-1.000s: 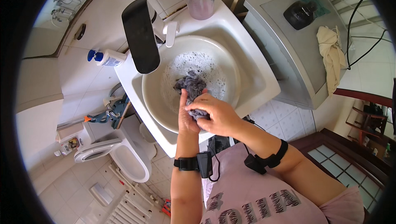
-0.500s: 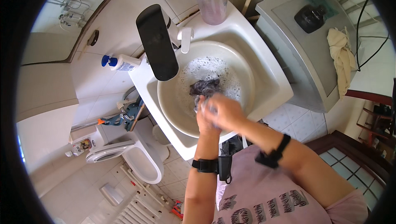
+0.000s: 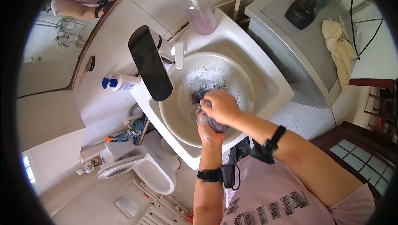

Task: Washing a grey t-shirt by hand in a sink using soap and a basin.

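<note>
A wet, dark grey-purple cloth (image 3: 218,126) is bunched between my hands over a round, pale basin (image 3: 171,115) of water with white foam (image 3: 205,75). My left hand (image 3: 206,130) is below it, palm up, with suds on the thumb side and the fingers partly hidden under the cloth. From above, my right hand (image 3: 224,105) presses on the cloth with curled fingers. A darker end of the cloth hangs into the foamy water beyond my fingers. The basin sits inside a white sink (image 3: 271,94).
A black-topped faucet (image 3: 150,63) with a white spout juts over the basin's left side. Behind stand a clear pump bottle (image 3: 202,19) and a white pump bottle (image 3: 126,82). At right, a grey cabinet (image 3: 273,13) carries a dark bottle (image 3: 301,14) and cream cloth (image 3: 338,44). A toilet (image 3: 155,177) is lower left.
My right hand, blurred before, has moved slightly up and left over the cloth. More of the cloth now shows across my left palm. The whole view has shifted a little.
</note>
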### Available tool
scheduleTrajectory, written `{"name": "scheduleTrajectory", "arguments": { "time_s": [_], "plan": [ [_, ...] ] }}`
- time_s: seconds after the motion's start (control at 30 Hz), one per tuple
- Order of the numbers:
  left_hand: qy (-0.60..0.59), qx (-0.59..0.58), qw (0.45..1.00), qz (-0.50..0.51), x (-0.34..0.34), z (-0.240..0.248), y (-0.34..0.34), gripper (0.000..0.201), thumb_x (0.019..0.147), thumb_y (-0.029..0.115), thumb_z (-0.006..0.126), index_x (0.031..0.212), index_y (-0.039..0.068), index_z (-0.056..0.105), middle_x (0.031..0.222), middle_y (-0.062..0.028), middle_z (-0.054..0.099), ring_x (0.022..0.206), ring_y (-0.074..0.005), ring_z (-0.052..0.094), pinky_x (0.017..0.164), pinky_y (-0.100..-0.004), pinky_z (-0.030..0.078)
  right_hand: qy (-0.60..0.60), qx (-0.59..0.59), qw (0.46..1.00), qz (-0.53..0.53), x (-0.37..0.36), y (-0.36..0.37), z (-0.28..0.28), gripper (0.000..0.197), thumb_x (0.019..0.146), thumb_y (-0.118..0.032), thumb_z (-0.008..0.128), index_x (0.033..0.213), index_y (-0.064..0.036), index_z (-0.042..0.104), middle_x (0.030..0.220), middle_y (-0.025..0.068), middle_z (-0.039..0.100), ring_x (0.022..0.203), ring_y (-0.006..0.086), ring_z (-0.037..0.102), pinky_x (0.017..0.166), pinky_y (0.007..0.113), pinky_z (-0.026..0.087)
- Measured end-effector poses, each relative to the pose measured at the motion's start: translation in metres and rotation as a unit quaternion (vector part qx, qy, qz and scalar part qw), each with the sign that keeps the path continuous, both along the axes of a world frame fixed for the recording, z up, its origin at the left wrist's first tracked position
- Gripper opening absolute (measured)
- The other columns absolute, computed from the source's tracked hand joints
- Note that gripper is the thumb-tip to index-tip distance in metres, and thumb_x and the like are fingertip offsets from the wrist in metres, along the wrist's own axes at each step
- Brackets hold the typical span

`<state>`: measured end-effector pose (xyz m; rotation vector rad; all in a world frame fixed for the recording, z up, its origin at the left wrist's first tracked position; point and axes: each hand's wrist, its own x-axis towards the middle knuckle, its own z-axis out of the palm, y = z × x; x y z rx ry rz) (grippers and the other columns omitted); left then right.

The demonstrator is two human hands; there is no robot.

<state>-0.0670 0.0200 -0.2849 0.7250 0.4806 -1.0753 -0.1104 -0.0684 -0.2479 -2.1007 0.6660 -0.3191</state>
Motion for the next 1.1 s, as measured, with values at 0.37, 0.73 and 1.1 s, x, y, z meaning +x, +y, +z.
{"name": "scheduleTrajectory", "arguments": {
  "time_s": [0.37,0.73,1.1],
  "plan": [
    [-0.097,0.09,0.991,0.018,0.022,0.029,-0.003,0.036,0.092,0.034,0.042,0.117,0.009,0.047,0.114,-0.0103,0.054,0.102,-0.0248,0.055,0.09,-0.0397,0.045,-0.029,0.053,0.998,-0.03,0.019,-0.042,-0.005,0.017,0.08,-0.02,0.059,0.089,-0.0067,0.061,0.081,0.0109,0.06,0.072,0.028,0.06,0.067,0.037,0.047],
    [-0.006,-0.08,0.992,0.1,0.039,0.019,-0.005,0.038,0.087,0.035,0.054,0.109,0.004,0.054,0.1,-0.0097,0.061,0.097,-0.0254,0.056,0.094,-0.0436,0.041,-0.153,0.297,0.942,0.017,-0.026,-0.017,-0.029,0.065,0.068,0.004,0.053,0.131,-0.0088,0.039,0.122,0.0145,0.048,0.114,0.0261,0.048,0.096,0.034,0.039],
    [-0.03,0.111,0.99,0.081,0.003,0.019,-0.039,0.038,0.089,0.04,0.051,0.113,0.011,0.049,0.11,-0.0066,0.053,0.102,-0.019,0.053,0.085,-0.036,0.046,-0.01,0.02,1.0,-0.004,0.023,-0.039,-0.021,0.012,0.08,-0.023,0.057,0.089,-0.014,0.058,0.078,0.0076,0.063,0.07,0.0297,0.061,0.06,0.039,0.048]
  ]
}}
